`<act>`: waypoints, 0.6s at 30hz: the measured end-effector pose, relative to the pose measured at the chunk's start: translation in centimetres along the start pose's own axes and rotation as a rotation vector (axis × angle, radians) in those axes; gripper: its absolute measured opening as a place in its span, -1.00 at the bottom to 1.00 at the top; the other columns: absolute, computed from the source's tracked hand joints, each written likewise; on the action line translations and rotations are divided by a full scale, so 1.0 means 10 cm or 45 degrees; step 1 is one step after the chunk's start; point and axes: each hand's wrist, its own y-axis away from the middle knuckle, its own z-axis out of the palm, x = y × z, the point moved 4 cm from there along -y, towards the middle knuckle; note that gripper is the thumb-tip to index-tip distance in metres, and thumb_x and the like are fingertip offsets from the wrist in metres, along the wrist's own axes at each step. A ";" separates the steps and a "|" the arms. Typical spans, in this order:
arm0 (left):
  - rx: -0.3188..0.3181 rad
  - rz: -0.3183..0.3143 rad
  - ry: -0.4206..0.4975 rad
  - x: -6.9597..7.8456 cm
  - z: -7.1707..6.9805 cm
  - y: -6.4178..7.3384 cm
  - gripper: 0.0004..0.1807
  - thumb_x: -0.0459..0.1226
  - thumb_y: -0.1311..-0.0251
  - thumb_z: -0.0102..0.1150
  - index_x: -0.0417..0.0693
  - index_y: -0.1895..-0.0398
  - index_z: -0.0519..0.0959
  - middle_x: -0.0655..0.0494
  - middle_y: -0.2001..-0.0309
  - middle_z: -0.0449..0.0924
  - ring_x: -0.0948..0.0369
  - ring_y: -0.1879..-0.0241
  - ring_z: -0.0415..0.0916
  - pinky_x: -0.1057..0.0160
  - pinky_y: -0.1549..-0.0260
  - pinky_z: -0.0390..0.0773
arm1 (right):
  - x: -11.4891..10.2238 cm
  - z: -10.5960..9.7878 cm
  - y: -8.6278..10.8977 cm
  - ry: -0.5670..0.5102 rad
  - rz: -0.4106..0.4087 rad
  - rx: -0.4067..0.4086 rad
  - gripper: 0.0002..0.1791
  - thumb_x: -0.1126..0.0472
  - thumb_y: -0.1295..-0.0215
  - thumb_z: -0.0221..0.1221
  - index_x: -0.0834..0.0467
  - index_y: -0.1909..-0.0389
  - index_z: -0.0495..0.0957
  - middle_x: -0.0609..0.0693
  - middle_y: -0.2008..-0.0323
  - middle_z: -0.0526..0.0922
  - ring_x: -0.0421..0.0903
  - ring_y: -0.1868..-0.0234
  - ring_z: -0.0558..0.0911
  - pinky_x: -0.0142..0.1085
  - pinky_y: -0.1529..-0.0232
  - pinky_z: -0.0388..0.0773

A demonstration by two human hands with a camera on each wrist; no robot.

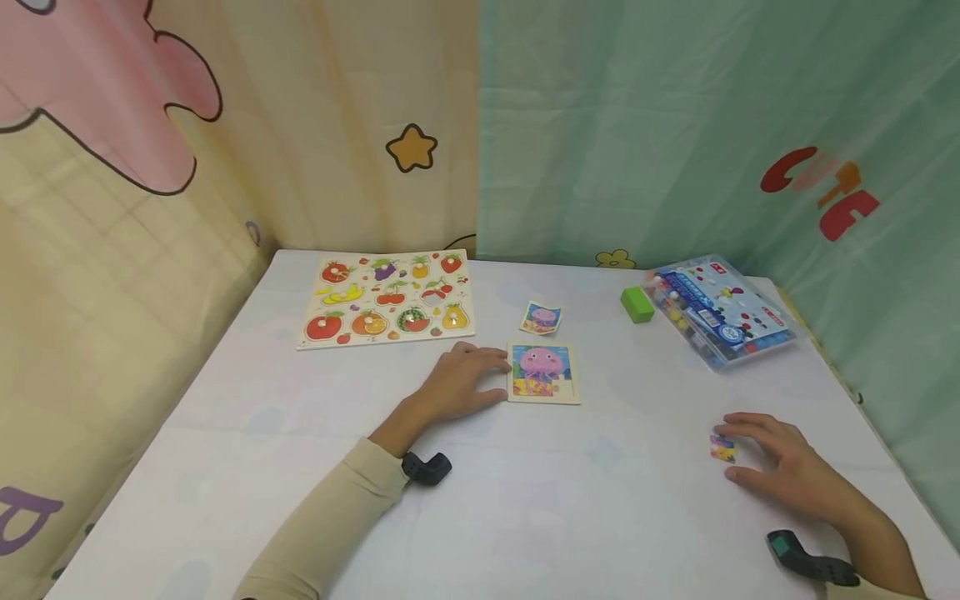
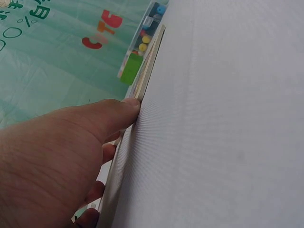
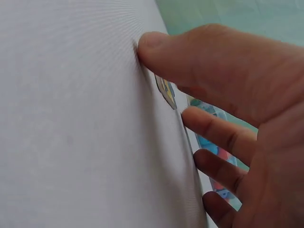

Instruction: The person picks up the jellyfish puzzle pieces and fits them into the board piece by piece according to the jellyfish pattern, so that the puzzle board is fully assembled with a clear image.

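A square jellyfish puzzle board [image 1: 574, 375] lies on the white table; its lower right corner shows a bare, pale patch. My left hand [image 1: 461, 382] rests at the board's left side, thumb by the near corner and fingers farther up the edge. In the left wrist view the thumb [image 2: 126, 111] touches the board's edge. Out on the right, my right hand [image 1: 787, 467] is spread around a small pink-and-yellow puzzle piece [image 1: 723, 450] on the table. Its index fingertip is at the piece's far edge, and the thumb stands apart from the near edge.
Behind the board lies a small jellyfish picture card [image 1: 542, 318]. A fruit knob puzzle [image 1: 386, 298] sits at the back left. At the back right are a green block [image 1: 637, 305] and a clear plastic case [image 1: 723, 312] of coloured pieces. Curtains hang behind the table.
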 end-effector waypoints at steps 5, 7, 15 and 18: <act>-0.006 -0.009 -0.001 0.00 0.00 0.00 -0.56 0.05 -0.30 0.30 0.20 -0.20 0.62 0.27 -0.38 0.42 0.10 -0.27 0.30 -0.04 -0.14 0.34 | 0.06 -0.01 0.00 -0.062 0.058 0.035 -0.42 0.36 0.03 0.53 0.13 -0.08 0.61 -0.07 -0.14 0.46 -0.52 -0.21 0.15 -0.68 -0.09 -0.07; -0.005 -0.009 -0.004 0.00 -0.01 -0.01 -0.56 0.05 -0.30 0.29 0.20 -0.21 0.62 0.27 -0.39 0.42 0.10 -0.27 0.30 -0.04 -0.14 0.34 | 0.07 -0.02 0.00 -0.068 0.055 0.051 -0.50 0.39 0.02 0.52 0.12 0.01 0.65 -0.04 -0.13 0.47 -0.53 -0.21 0.15 -0.68 -0.10 -0.06; -0.004 -0.011 -0.004 0.00 0.00 -0.01 -0.56 0.05 -0.29 0.31 0.20 -0.19 0.63 0.26 -0.38 0.43 0.08 -0.26 0.31 -0.04 -0.10 0.35 | 0.05 0.01 -0.03 -0.060 -0.039 0.162 -0.53 0.53 0.17 0.50 0.09 0.21 0.66 -0.07 -0.05 0.53 -0.47 -0.18 0.25 -0.66 -0.11 0.00; -0.007 -0.017 -0.003 -0.01 0.00 -0.02 -0.57 0.04 -0.29 0.31 0.20 -0.19 0.63 0.27 -0.38 0.43 0.10 -0.24 0.31 0.00 -0.07 0.37 | 0.02 0.02 -0.04 -0.036 -0.056 0.189 -0.49 0.55 0.26 0.52 0.10 0.23 0.67 -0.04 0.00 0.56 -0.47 -0.15 0.29 -0.67 -0.13 0.01</act>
